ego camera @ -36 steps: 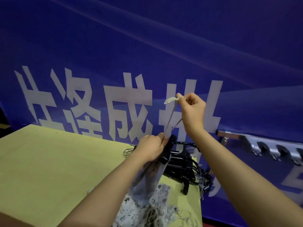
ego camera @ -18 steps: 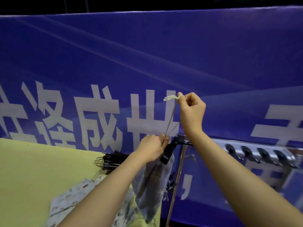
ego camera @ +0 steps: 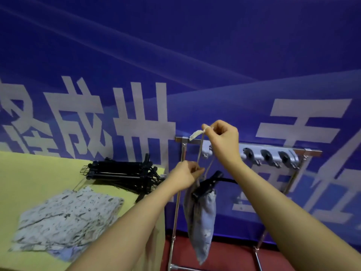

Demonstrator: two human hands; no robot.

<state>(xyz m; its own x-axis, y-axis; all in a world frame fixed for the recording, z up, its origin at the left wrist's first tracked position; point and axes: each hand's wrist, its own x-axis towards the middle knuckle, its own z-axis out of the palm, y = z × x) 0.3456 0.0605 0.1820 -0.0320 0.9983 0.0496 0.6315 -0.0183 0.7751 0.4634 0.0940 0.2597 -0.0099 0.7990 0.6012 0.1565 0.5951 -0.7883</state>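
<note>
A pale blue patterned garment hangs clipped in a black clip hanger, held in the air in front of a metal rack. My left hand pinches the garment's top edge and a beige drawstring beside the clip. My right hand is raised above it and pinches the drawstring's frayed end, so the cord runs taut between the two hands. The hanger's hook is hidden behind my right forearm.
A yellow table at the left carries a pile of black clip hangers and a stack of folded patterned cloth. The rack's top bar holds a grey holder with round sockets. A blue banner fills the background; red floor lies below.
The view has swung to the right, bringing the rack and its legs fully into sight. Both hands keep the same hold on the drawstring and garment, which now hangs beside the table, not over it.
</note>
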